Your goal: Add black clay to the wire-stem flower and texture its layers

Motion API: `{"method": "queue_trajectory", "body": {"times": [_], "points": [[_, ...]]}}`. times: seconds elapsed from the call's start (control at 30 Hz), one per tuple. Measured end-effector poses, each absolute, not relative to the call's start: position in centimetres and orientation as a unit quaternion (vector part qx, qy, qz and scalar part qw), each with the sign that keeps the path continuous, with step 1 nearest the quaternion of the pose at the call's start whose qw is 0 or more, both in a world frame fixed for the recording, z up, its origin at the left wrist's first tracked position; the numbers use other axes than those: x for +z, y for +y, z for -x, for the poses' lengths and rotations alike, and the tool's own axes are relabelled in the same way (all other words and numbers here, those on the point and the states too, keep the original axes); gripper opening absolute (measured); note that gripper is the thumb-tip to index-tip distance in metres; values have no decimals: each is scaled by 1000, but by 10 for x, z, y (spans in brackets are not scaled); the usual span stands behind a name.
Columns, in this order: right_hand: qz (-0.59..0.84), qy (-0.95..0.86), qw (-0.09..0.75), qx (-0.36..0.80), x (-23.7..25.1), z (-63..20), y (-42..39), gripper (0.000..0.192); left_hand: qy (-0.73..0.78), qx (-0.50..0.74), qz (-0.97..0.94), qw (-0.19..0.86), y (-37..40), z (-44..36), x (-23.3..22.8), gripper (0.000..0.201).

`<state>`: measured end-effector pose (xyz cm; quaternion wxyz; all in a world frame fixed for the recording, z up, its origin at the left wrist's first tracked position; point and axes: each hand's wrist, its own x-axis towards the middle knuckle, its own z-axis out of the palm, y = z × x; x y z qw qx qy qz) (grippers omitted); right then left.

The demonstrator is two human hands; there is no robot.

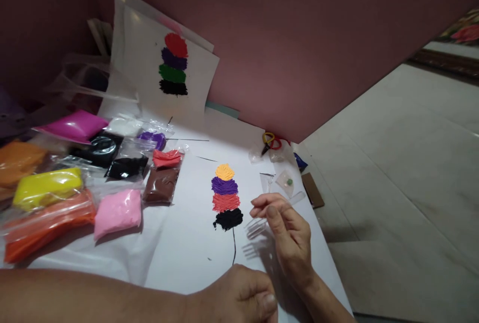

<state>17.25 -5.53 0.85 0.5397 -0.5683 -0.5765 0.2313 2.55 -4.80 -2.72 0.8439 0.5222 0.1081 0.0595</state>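
My right hand (290, 235) is closed on a clear plastic fork (256, 228), its tines pointing left and its shadow on the paper below. Beside the tines, a stack of textured clay patches lies on white paper (187, 248): a yellow-orange patch (224, 171), a purple patch (224, 186), a coral-red patch (225, 202) and a black patch (228, 219). A thin dark line runs down from the black one. My left hand (239, 295) is curled closed at the bottom edge, close to that line; what its fingers hold, if anything, is hidden.
Several bags of coloured clay, including a pink bag (118, 213) and a brown bag (160, 184), cover the left side. Against the wall leans a sheet (138, 63) with a similar stack. Scissors (268, 143) and a small bag with a green lump (287, 182) lie near the right edge.
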Motion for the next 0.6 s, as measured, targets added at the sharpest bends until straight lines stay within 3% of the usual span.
{"method": "queue_trajectory", "body": {"times": [0.2,0.4,0.6], "points": [[610,-595,465,241,26,-183,-55,23,119,51,-569,812,-46,-26,-27,53],[613,-702,237,274,22,-170,-39,14,113,45,-593,796,-47,-27,-28,49],[582,-767,156,223,9,-156,-24,28,103,46,-602,791,-47,-28,-31,47]]}}
